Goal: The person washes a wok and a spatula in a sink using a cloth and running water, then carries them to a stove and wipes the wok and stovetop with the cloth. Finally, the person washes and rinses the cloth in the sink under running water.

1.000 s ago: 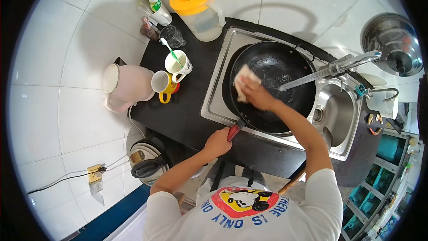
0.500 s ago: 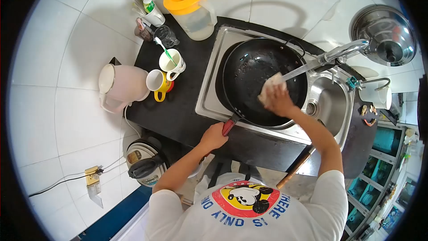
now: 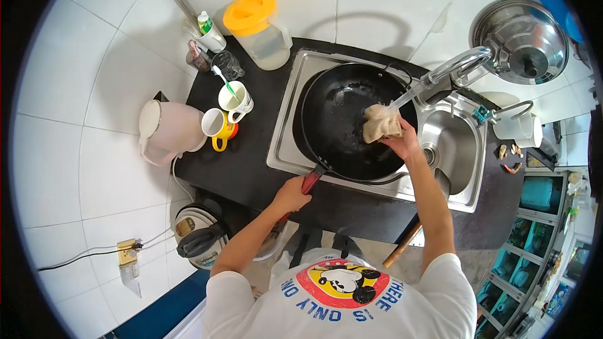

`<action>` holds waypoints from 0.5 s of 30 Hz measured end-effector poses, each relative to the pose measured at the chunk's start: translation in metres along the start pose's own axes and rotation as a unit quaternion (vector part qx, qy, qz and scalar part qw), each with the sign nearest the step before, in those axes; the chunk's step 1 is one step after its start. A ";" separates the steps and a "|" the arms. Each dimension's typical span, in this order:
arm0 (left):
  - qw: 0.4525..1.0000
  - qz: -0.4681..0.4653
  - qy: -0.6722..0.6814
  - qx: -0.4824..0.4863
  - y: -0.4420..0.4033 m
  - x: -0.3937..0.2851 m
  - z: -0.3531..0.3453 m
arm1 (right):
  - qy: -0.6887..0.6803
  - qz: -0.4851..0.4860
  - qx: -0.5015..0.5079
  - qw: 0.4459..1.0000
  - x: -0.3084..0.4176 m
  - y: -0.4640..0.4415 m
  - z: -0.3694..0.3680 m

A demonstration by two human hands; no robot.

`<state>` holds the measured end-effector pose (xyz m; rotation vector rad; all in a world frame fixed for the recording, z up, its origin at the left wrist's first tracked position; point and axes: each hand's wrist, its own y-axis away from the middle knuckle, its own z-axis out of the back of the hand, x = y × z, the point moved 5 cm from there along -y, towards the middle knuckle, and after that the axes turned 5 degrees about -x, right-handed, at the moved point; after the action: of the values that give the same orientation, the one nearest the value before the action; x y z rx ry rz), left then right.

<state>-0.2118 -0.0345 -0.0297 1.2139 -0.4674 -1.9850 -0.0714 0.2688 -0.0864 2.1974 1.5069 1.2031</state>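
A large black wok [image 3: 336, 150] rests over the left basin of the steel sink [image 3: 281, 150]. My left hand [image 3: 291, 196] is wrapped around its red handle [image 3: 311, 181] at the counter's front edge. Above the inside of the wok, my right hand [image 3: 404, 143] holds a wet beige cloth [image 3: 380, 123], palm turned up. Water from the chrome faucet [image 3: 455, 63] runs down onto the cloth. A little water glistens on the wok's dark inner surface.
A wooden-handled utensil [image 3: 403, 245] leans across the sink's front edge beside my right forearm. Left stand a yellow-lidded pitcher [image 3: 264, 44], mugs [image 3: 217, 124] and a kettle [image 3: 169, 127]. A steel lid [image 3: 524, 41] is behind the faucet; food scraps [image 3: 512, 164] lie at right.
My right hand has turned over from pressing the cloth against the wok to holding it under the water. The left hand keeps its grip. The view has shifted slightly.
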 end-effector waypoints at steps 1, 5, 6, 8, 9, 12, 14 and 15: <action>1.000 0.001 0.005 0.002 0.001 -0.002 0.001 | -0.047 0.008 0.017 0.999 0.003 0.004 -0.007; 1.000 0.004 0.019 0.003 0.005 -0.007 0.004 | -0.198 0.050 0.071 0.976 0.001 0.016 -0.035; 1.000 0.004 0.021 0.002 0.005 -0.008 0.004 | -0.226 0.066 0.055 0.970 0.000 0.019 -0.041; 1.000 0.003 0.019 0.003 0.003 -0.004 0.002 | -0.341 0.063 0.075 0.935 -0.013 -0.004 -0.033; 1.000 0.003 0.018 0.003 0.002 -0.003 0.001 | -0.391 0.062 0.067 0.916 -0.018 -0.017 -0.030; 1.000 0.007 0.016 0.004 0.002 -0.002 0.000 | -0.444 0.051 0.055 0.893 -0.030 -0.027 -0.044; 1.000 0.002 0.024 -0.001 0.000 0.002 -0.003 | -0.413 0.024 0.026 0.910 -0.030 -0.011 -0.069; 1.000 -0.001 0.027 -0.004 0.000 0.003 -0.002 | -0.379 0.026 0.047 0.924 -0.032 -0.013 -0.070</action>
<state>-0.2110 -0.0366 -0.0327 1.2604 -0.4300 -1.9478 -0.1351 0.2295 -0.0648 2.3531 1.1769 0.1990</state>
